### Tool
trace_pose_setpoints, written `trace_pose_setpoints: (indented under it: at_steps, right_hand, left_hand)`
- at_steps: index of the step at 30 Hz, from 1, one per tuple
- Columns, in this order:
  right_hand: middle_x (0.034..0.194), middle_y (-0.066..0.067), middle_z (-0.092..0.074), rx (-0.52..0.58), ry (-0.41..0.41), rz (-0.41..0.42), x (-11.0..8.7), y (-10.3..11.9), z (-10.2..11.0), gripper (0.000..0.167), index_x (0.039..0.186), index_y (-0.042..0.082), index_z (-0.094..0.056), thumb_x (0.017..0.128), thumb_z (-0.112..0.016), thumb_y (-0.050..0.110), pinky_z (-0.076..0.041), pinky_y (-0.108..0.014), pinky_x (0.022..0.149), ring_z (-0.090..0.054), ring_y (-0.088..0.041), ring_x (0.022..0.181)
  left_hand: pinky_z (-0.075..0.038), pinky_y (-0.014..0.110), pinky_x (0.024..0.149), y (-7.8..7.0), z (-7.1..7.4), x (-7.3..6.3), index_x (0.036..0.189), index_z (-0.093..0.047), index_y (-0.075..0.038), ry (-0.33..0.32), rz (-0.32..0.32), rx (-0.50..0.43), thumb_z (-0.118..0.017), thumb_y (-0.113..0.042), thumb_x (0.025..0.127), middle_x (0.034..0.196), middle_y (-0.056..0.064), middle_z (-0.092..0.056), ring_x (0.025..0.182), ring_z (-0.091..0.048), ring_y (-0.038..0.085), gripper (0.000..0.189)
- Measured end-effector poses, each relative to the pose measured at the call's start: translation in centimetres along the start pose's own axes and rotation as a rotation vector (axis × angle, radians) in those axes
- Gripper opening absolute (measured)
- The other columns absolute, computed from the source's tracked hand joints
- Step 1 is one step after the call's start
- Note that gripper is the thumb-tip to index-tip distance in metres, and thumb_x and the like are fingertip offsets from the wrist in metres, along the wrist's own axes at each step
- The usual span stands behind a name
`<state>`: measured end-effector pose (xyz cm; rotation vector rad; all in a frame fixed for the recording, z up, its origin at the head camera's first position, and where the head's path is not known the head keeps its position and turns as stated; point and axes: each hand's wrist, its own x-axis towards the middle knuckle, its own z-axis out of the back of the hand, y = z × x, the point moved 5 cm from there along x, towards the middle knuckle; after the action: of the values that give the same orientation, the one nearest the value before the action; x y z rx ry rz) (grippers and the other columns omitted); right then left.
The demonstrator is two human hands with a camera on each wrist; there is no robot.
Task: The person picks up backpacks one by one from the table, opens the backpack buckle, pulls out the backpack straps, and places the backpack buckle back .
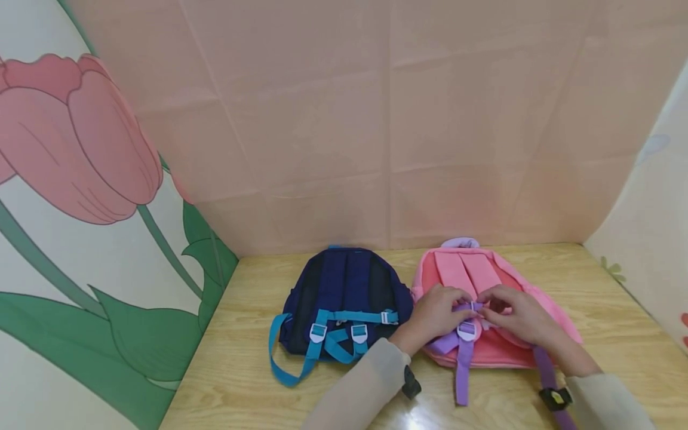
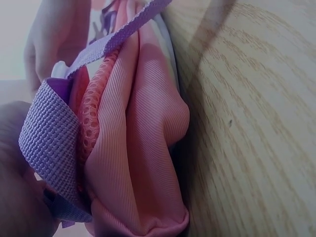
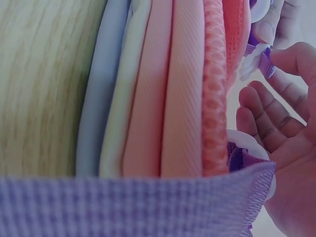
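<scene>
A pink backpack [image 1: 454, 269] lies on the table with its shoulder-strap side up. Over its middle, my left hand [image 1: 438, 310] and right hand [image 1: 518, 312] meet at a purple chest strap [image 1: 469, 307]. My left fingers pinch the strap beside a small whitish buckle [image 3: 251, 61]. Between my right thumb and forefinger is the purple webbing end [image 3: 267, 64], close to that buckle; the other right fingers are loosely bent. Just below my hands sits a white strap adjuster [image 1: 466, 330] with a purple tail [image 1: 462, 373] hanging toward the table's front.
A navy backpack [image 1: 344, 280] with blue straps [image 1: 292, 377] lies to the left, right beside the pink one. Both are on a wood-grain table [image 1: 226, 358]. A beige sheet [image 1: 322, 149] hangs behind, and a tulip-printed panel [image 1: 80, 149] stands at the left.
</scene>
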<state>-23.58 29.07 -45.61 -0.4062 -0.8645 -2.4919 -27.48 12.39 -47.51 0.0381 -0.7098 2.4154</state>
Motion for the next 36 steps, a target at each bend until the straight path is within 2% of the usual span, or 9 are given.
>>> trace_pose_setpoints:
  at_steps: [13,19,25,36]
  right_hand:
    - [0.088,0.012,-0.066,0.029,-0.011,-0.019,-0.12,-0.55,-0.28,0.02,0.101,0.016,-0.07,0.087,-0.077,0.004,-0.056,-0.027,0.069,-0.061,0.001,0.077]
    - [0.087,0.011,-0.067,0.045,-0.008,-0.038,-0.16,-0.74,-0.34,0.018,0.101,0.016,-0.07,0.088,-0.076,0.005,-0.055,-0.025,0.07,-0.061,0.001,0.078]
    - [0.085,0.01,-0.064,0.078,0.04,-0.06,-0.15,-0.75,-0.43,0.018,0.105,0.013,-0.07,0.089,-0.076,0.008,-0.053,-0.023,0.069,-0.059,-0.001,0.076]
    - [0.084,0.012,-0.062,0.04,0.049,-0.046,0.23,-0.22,-0.05,0.018,0.105,0.015,-0.07,0.089,-0.077,0.011,-0.054,-0.026,0.067,-0.057,-0.001,0.075]
  left_hand:
    - [-0.038,0.018,0.076,-0.03,0.04,0.08,0.114,-0.071,-0.043,0.017,0.029,-0.005,-0.07,-0.05,0.093,0.093,-0.029,-0.061,0.089,-0.046,-0.003,0.022]
    - [-0.038,0.017,0.074,-0.03,0.18,0.08,0.114,-0.071,-0.042,0.018,0.018,-0.002,-0.069,-0.049,0.093,0.092,-0.029,-0.061,0.087,-0.046,-0.003,0.021]
    - [-0.038,0.016,0.075,0.15,-0.02,0.05,0.115,-0.07,-0.042,0.021,0.008,0.016,-0.069,-0.049,0.094,0.094,-0.03,-0.061,0.089,-0.046,-0.004,0.022]
    - [-0.039,0.015,0.078,0.04,0.1,-0.02,0.118,-0.07,-0.04,0.012,-0.006,0.027,-0.068,-0.049,0.095,0.098,-0.028,-0.062,0.091,-0.048,-0.004,0.025]
